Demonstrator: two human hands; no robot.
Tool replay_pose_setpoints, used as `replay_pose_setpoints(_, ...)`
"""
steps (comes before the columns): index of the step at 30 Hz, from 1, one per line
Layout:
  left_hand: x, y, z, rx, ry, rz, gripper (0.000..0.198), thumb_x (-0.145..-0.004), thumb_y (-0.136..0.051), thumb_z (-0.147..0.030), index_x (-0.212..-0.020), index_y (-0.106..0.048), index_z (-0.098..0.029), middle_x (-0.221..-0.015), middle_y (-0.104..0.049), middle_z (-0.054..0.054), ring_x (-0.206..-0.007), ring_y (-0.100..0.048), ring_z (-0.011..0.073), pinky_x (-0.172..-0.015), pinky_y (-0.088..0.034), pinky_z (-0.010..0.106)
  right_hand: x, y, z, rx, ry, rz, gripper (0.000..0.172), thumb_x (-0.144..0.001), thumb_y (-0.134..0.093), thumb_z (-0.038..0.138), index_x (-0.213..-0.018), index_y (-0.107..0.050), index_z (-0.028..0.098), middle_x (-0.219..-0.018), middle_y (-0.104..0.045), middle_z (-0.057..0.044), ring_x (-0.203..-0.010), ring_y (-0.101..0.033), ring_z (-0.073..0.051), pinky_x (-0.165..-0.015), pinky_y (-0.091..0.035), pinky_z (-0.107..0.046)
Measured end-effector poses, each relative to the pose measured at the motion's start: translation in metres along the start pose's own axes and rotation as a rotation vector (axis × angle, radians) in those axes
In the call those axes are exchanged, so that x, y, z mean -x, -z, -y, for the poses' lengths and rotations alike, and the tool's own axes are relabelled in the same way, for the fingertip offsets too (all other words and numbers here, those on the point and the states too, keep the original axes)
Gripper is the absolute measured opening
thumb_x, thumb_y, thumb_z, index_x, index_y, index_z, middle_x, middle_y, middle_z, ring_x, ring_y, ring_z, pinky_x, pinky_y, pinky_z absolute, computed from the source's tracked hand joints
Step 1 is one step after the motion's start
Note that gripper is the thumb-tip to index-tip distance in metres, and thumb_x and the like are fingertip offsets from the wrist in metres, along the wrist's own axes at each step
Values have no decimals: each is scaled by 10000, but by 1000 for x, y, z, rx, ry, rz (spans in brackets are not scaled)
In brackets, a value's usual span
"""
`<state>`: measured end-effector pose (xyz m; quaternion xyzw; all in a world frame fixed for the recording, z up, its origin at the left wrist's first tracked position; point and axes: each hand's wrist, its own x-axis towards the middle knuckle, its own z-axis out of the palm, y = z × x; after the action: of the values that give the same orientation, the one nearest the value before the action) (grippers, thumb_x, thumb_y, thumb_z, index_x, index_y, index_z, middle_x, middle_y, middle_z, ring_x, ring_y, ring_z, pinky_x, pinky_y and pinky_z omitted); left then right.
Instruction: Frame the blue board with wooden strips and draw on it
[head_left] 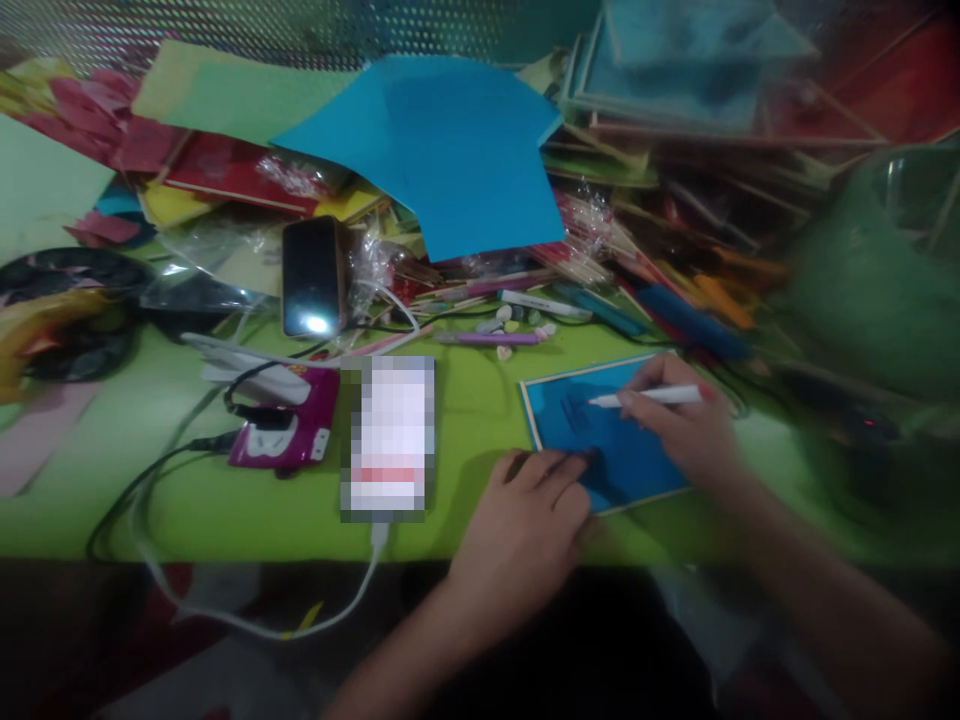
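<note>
A blue card [626, 450] with a pale edging lies on the green table, and dark pen strokes show on its upper left part. Closed around a white marker [679, 394], my right hand [686, 425] holds its tip at the strokes. My left hand [529, 510] rests at the card's lower left edge, palm down with fingers laid out over it. To the left of that hand lies a lit phone [390, 440], its screen pixelated, with a white cable plugged into its lower end.
A purple power strip [300, 420] with plugs and cables sits at left. A dark phone [313, 275] leans behind it. Markers, small stones and sticks lie behind the card; a large blue paper sheet [472, 150] tops the clutter. A green rounded object [877, 270] stands at right.
</note>
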<state>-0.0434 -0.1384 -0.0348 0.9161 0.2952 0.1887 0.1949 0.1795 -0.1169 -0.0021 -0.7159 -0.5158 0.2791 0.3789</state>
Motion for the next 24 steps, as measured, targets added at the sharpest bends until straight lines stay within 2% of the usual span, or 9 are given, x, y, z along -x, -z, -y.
replay_pose_setpoints(9, -1, 2, -1, -1, 10, 3, 132, -1012, -660, -335, -961, -640, -215, -1428, -687, -14, -1247, -597, 231, -1029, -436, 438, -1, 3, 3, -45, 10, 49, 151, -814, -704, 323, -727, -595, 266, -649, -634, 17, -586, -546, -171, -568, -429, -312)
replay_pose_setpoints(20, 0, 2, -1, 4, 4, -2, 127, -1017, -656, -323, -958, -634, -212, -1439, -680, -7, -1239, -603, 242, -1031, -428, 430, -1, 5, -2, -73, -2, 72, 193, -803, -715, 328, -679, -582, 265, -584, -574, 28, -558, -499, -167, -530, -387, -311)
replay_pose_setpoints(24, 0, 1, -1, -1, 7, 0, 128, -1011, -663, -323, -954, -633, -214, -1433, -684, -6, -1237, -606, 243, -1036, -425, 429, 0, 5, -5, -111, -17, 74, 218, -797, -726, 325, -664, -564, 265, -572, -537, 32, -572, -490, -170, -559, -418, -315)
